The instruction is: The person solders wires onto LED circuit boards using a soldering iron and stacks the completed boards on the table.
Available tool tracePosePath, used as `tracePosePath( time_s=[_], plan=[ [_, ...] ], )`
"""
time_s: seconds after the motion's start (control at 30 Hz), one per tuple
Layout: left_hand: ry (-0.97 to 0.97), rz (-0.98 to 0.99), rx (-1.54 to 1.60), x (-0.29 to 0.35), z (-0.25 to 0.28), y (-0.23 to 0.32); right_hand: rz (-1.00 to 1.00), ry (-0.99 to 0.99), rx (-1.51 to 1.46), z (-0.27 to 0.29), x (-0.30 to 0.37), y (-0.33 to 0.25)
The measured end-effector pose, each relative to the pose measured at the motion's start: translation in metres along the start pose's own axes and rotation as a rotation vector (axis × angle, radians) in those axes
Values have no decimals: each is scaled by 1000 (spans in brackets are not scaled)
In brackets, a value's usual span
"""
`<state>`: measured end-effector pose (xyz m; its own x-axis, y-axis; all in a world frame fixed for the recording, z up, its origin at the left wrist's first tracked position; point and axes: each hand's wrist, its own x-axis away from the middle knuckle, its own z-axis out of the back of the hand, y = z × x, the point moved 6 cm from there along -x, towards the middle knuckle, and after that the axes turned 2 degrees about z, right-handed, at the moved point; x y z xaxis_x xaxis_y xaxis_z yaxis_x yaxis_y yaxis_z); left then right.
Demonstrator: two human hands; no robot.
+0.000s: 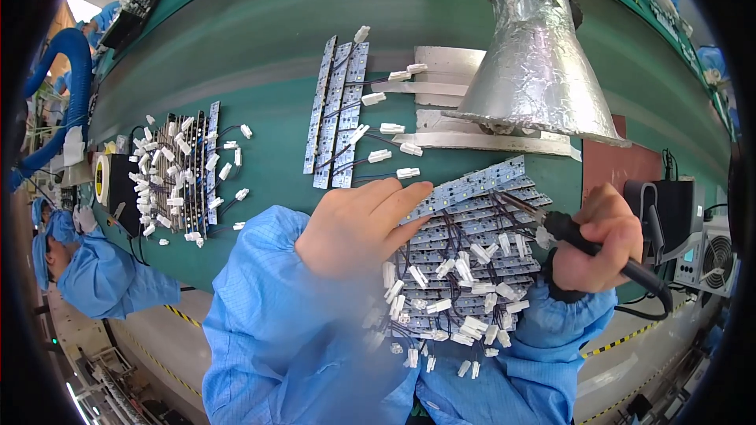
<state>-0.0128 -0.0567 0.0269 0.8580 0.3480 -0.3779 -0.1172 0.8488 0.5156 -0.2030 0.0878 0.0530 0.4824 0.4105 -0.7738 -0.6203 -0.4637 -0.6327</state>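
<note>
While right hand (603,241) holds soldering iron (568,231), left hand (351,219) seemingly touches strips (474,186).

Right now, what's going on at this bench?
The person's left hand is at the left end of the top circuit strip on a pile of wired strips with white connectors. The right hand grips a soldering iron, tip over the strips; contact isn't clear. Three more strips lie farther up the green surface.
</note>
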Motion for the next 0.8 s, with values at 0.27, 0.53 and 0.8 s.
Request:
tracePosePath(
  time_s=[0.27, 0.53, 0.8],
  plan=[
    [-26, 39, -5, -1, 1, -1, -54, -109, 49, -9, -2, 4],
    [-36, 41, -5, -2, -1, -1, -61, -116, 36, -14, -2, 5],
    [-50, 45, -12, -2, -1, 0, -68, -113, 49, -15, -3, 5]
  ],
)
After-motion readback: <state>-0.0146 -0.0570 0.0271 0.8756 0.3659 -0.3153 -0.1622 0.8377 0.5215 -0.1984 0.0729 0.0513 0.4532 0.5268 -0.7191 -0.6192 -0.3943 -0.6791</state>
